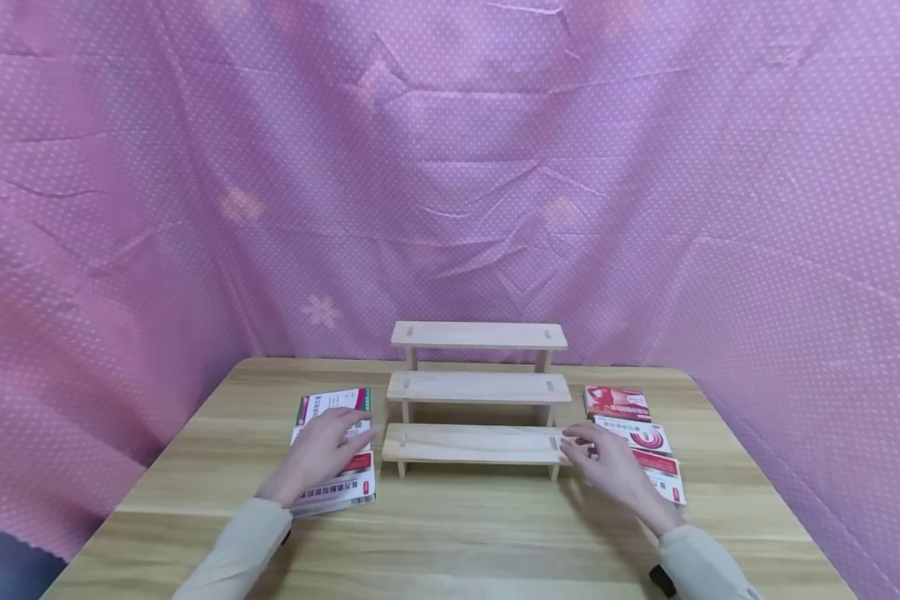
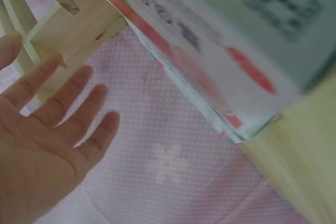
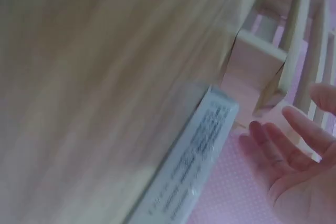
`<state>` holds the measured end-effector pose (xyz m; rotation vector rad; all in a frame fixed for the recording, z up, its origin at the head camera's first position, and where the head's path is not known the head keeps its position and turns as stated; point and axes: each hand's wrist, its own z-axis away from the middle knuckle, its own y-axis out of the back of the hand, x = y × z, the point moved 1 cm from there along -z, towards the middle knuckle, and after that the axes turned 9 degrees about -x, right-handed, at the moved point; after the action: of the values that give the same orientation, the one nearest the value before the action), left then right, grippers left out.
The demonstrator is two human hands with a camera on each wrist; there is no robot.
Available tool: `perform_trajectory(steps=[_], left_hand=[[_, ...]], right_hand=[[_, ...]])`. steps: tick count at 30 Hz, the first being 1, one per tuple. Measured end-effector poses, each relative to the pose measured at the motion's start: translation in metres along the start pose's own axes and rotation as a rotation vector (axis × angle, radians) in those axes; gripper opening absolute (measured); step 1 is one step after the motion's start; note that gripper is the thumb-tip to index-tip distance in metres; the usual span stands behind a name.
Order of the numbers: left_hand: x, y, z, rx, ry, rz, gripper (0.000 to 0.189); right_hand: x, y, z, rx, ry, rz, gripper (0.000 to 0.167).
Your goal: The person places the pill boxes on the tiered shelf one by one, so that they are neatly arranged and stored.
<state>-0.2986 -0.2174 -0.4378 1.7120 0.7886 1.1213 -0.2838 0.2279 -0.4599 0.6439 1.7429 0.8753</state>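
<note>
My left hand [image 1: 322, 454] hovers over several medicine boxes [image 1: 337, 492] laid in a column on the left of the table. In the left wrist view its fingers [image 2: 79, 85] are spread and hold nothing, beside a white and red box [image 2: 210, 61]. A three-step wooden shelf [image 1: 480, 444] stands in the middle. Near the right end of its lowest step is my right hand [image 1: 611, 467], fingers loosely bent and holding nothing. Several more boxes [image 1: 618, 402], red and white, lie to its right, partly hidden by it. The right wrist view shows one box's side [image 3: 186, 156].
A light wood-grain table [image 1: 450, 542] carries everything. Behind it and along both sides hangs a pink-purple dotted cloth [image 1: 465, 183] with pale flowers. The shelf's two upper steps [image 1: 480, 335] rise toward the cloth.
</note>
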Motion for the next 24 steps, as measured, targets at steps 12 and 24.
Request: perform_trajectory(steps=[12,24], left_hand=[[-0.034,0.010,0.022,-0.205,0.023,0.370,0.040],[-0.060,0.014,0.046,-0.301,-0.002,0.460,0.057]], right_hand=[[0.006,0.005,-0.002,-0.224,-0.233,-0.677,0.051],[0.014,-0.006,-0.010,-0.305,-0.292,-0.978,0.062]])
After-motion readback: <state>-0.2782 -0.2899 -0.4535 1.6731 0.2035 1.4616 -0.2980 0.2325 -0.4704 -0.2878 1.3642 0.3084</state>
